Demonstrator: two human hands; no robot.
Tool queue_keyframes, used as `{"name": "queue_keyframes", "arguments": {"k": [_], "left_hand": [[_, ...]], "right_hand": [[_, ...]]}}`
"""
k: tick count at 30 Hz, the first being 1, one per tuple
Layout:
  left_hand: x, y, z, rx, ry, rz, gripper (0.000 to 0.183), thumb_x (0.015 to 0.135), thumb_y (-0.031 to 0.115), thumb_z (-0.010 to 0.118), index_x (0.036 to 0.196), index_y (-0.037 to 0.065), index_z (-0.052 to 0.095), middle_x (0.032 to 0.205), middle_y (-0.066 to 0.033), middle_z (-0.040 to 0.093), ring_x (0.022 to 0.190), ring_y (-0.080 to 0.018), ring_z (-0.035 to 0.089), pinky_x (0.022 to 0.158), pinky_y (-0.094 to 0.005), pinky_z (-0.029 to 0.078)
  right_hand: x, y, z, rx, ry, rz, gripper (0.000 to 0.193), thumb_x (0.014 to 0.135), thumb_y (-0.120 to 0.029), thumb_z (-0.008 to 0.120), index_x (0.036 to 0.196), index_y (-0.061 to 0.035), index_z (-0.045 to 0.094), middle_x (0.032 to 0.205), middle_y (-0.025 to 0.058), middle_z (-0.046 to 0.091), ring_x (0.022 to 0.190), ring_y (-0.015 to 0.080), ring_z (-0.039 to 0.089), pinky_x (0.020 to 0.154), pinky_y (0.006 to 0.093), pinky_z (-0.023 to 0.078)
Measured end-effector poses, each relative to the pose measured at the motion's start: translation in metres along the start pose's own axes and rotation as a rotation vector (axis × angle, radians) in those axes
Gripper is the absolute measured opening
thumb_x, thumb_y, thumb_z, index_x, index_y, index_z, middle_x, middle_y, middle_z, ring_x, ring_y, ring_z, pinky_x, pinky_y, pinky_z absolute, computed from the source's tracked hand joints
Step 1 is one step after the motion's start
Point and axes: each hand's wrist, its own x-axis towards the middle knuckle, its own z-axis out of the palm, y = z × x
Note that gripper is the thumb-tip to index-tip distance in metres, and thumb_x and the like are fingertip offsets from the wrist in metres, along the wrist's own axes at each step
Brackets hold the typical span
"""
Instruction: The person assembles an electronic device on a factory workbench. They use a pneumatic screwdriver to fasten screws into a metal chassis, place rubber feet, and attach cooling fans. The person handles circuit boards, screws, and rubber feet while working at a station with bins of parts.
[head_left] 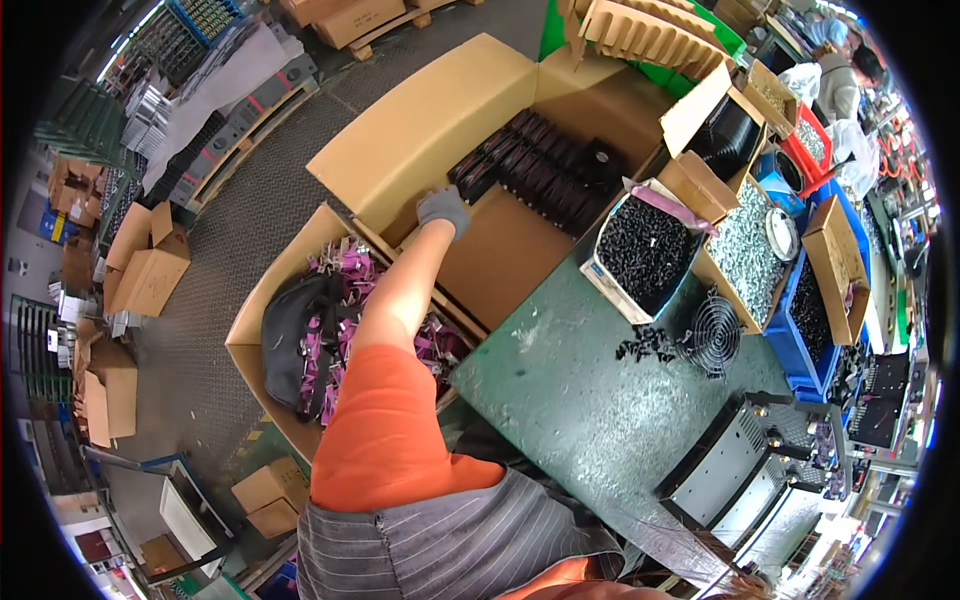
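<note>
My left hand [443, 210], in a grey glove, reaches into a large open cardboard box [425, 125] near its left inner wall. Its fingers look curled; what they hold, if anything, is hidden. Just beyond the hand, rows of black box-shaped parts [545, 165] fill the far half of the box. A flat brown cardboard sheet [510, 255] lies in the nearer half, beside the hand. Under my left forearm stands a second carton [250, 310] with many purple-and-silver parts [350, 262] and a black bag-like thing [295, 340]. My right hand is out of view.
Right of the box is a green worktable [570, 400] with a carton of black screws [645, 245], loose black screws [645, 346], a round wire fan guard [712, 335] and a silver screw bin [750, 245]. Black metal panels [720, 465] lie nearer me. Other cartons [150, 265] stand on the left floor.
</note>
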Motion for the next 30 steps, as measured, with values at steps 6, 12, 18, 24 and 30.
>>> {"name": "queue_keyframes", "arguments": {"k": [6, 12, 18, 24, 30], "left_hand": [[0.05, 0.02, 0.011, -0.01, 0.161, -0.036, 0.072, 0.081, 0.037, 0.071, 0.14, 0.009, 0.038, 0.139, -0.0136, 0.047, 0.127, -0.0309, 0.05, 0.102, -0.0429, 0.044], [0.076, 0.033, 0.028, -0.022, 0.168, -0.061, 0.074, 0.08, 0.035, 0.073, 0.139, 0.01, 0.036, 0.139, -0.0148, 0.046, 0.127, -0.0312, 0.05, 0.103, -0.045, 0.042], [0.084, 0.043, 0.043, -0.017, 0.162, -0.11, 0.066, 0.079, 0.03, 0.072, 0.134, 0.014, 0.04, 0.134, -0.0154, 0.048, 0.123, -0.0334, 0.053, 0.097, -0.0467, 0.044], [0.039, 0.033, 0.012, -0.126, 0.039, -0.036, 0.064, 0.075, 0.039, 0.07, 0.129, 0.012, 0.049, 0.126, -0.0183, 0.057, 0.114, -0.0346, 0.061, 0.094, -0.0444, 0.048], [-0.018, -0.012, -0.055, -0.293, -0.024, -0.009, 0.055, 0.076, 0.05, 0.065, 0.109, 0.005, 0.068, 0.11, -0.0204, 0.067, 0.104, -0.0359, 0.065, 0.09, -0.0447, 0.05]], "right_hand": [[-0.003, 0.012, 0.017, -0.053, 0.001, 0.05, 0.041, 0.1, -0.029, 0.039, 0.07, -0.0063, 0.055, 0.073, 0.0097, 0.06, 0.072, 0.026, 0.056, 0.075, 0.0435, 0.047], [-0.002, 0.02, 0.022, -0.075, -0.013, 0.081, 0.039, 0.098, -0.028, 0.04, 0.069, -0.0048, 0.055, 0.074, 0.0115, 0.06, 0.074, 0.0276, 0.057, 0.078, 0.0447, 0.047], [-0.007, 0.025, 0.028, -0.074, 0.001, 0.107, 0.038, 0.095, -0.027, 0.041, 0.069, -0.0034, 0.054, 0.075, 0.0133, 0.06, 0.076, 0.0293, 0.057, 0.081, 0.0459, 0.046], [-0.013, 0.029, 0.027, -0.046, 0.025, 0.118, 0.036, 0.093, -0.026, 0.042, 0.069, -0.002, 0.054, 0.075, 0.0151, 0.06, 0.078, 0.0309, 0.057, 0.084, 0.0471, 0.046], [-0.026, 0.037, 0.019, 0.003, 0.066, 0.134, 0.034, 0.09, -0.025, 0.043, 0.069, -0.0005, 0.054, 0.076, 0.017, 0.06, 0.08, 0.0325, 0.058, 0.087, 0.0483, 0.046]]}}
